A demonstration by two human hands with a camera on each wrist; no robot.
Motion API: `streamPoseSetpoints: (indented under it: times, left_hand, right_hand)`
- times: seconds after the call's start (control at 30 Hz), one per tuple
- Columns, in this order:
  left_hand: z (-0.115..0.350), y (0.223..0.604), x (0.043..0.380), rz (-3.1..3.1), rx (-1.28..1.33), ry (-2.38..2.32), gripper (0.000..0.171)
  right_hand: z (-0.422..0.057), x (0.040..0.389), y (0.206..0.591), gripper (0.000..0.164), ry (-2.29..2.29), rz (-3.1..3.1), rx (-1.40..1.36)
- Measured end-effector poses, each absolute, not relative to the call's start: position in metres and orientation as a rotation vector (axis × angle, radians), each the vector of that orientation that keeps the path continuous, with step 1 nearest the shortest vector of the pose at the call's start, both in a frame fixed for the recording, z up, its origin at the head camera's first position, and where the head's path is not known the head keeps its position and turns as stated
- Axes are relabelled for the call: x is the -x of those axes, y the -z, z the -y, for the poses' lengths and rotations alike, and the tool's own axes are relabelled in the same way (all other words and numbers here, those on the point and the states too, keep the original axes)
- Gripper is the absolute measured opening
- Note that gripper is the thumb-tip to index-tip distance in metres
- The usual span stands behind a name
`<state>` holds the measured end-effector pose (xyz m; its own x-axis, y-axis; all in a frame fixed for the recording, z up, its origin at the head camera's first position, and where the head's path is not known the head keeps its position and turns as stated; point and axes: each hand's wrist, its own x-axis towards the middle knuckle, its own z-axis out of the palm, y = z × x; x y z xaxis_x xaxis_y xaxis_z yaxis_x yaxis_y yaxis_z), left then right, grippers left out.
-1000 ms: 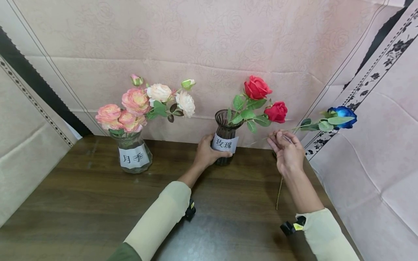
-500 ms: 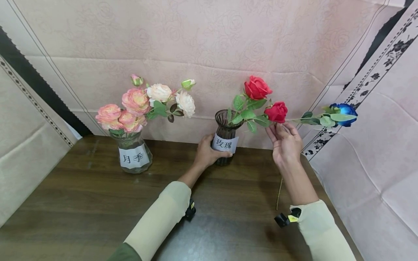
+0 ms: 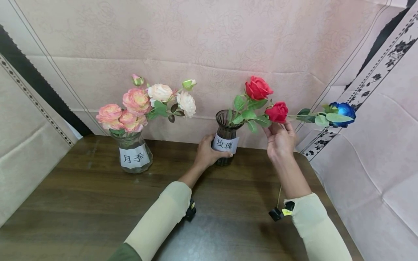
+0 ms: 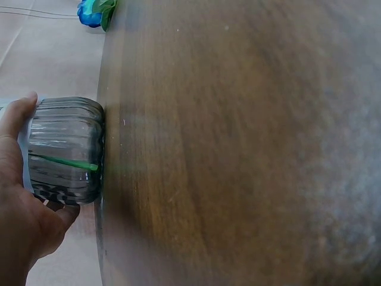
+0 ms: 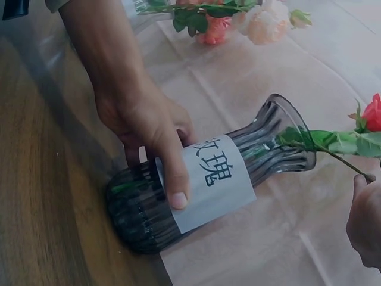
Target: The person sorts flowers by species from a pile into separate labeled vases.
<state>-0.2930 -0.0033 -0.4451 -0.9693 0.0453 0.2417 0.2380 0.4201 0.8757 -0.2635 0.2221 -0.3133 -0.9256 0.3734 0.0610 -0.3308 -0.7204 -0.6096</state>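
Observation:
My left hand (image 3: 205, 152) grips the dark ribbed glass vase (image 3: 224, 131) around its white paper label, thumb across the front. Two red roses (image 3: 258, 88) with green leaves lean right out of this vase. My right hand (image 3: 281, 143), palm up, holds a blue rose (image 3: 343, 114) by its stem, just below the lower red rose. The blue bloom points right, away from the vase. In the right wrist view, a thin stem (image 5: 342, 162) runs from the right hand (image 5: 366, 220) to the vase mouth. The right fingertips are partly hidden by the red bloom in the head view.
A clear glass vase (image 3: 136, 168) with a white label stands at left, holding pink and cream flowers (image 3: 137, 102). A thin stem (image 3: 279, 195) shows on the brown table (image 3: 81, 217) beside the right forearm. Pale patterned cloth (image 3: 209, 36) hangs behind and at both sides.
My right hand has moved left toward the vase, carrying the blue rose's stem under the lower red rose. The left hand and its vase have stayed in place.

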Motion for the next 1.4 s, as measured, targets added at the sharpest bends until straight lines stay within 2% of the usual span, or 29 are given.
streamPoseSetpoints:
  times: [0.17,0.4,0.83,1.0,1.4]
  left_hand:
    - [0.003,0.446,0.293,2.485,0.251,1.585,0.100]
    - [0.003,0.446,0.293,2.497,0.253,1.574,0.100]
    - [0.003,0.446,0.293,2.493,0.246,1.573,0.100]
    - [0.003,0.447,0.293,2.492,0.232,1.586,0.098]
    - [0.002,0.448,0.294,2.480,0.245,1.580,0.096]
  right_hand:
    - [-0.213,0.264,0.315,0.045,-2.600,0.998,0.077]
    - [-0.200,0.266,0.320,0.031,-2.536,1.180,0.086]
    - [-0.191,0.266,0.325,0.034,-2.356,1.345,-0.032]
    - [-0.194,0.266,0.322,0.045,-2.326,1.317,-0.062]
    - [-0.205,0.271,0.309,0.036,-2.340,1.107,0.011]
